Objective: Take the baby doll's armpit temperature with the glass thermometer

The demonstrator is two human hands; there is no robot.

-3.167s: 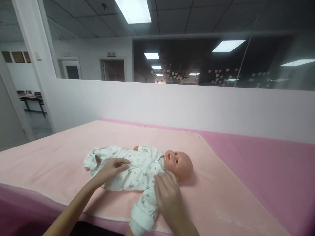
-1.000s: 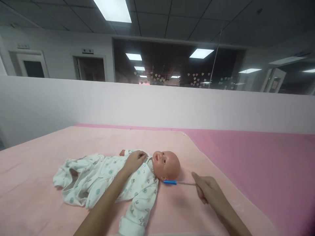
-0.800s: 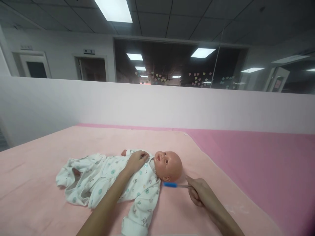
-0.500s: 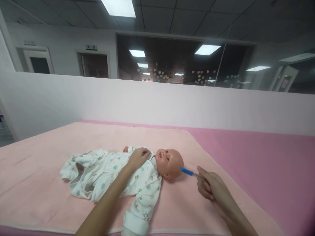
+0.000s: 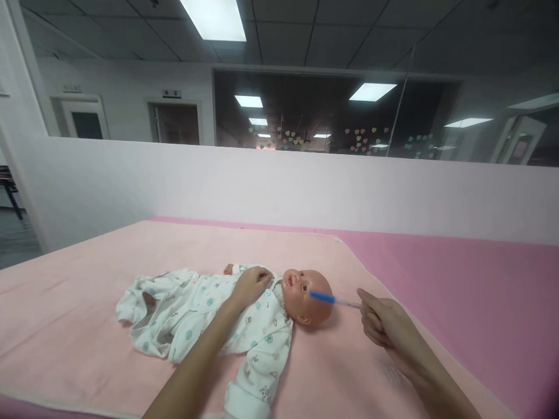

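Here's the blue-ended stick point(image 5: 322, 297), slightly blurred, up in front of the side of the doll's head point(image 5: 301, 301); from my single head view I can't tell whether it touches. Its thin pale shaft runs back to the right hand point(image 5: 386, 323), and I see those fingers curled tight around the end, forefinger stretched along toward the head. So the stick sits between my two hands in view, its blue end left of the right fist and just right of the left hand point(image 5: 253, 284). That left hand lies on the doll's chest near the collar, fingers loosely bent; whether they grip any cloth, I can't tell.

The doll point(image 5: 264, 326) is on its back, head to my right, in a white printed outfit, one sleeve reaching toward me, the trouser legs rumpled at left. Under it all spreads a peach sheet point(image 5: 332, 378), with a pink cover point(image 5: 463, 285) showing beyond its edge. Behind, I've got a white low wall point(image 5: 283, 186), then dark glass point(image 5: 332, 110) dotted with heart stickers.
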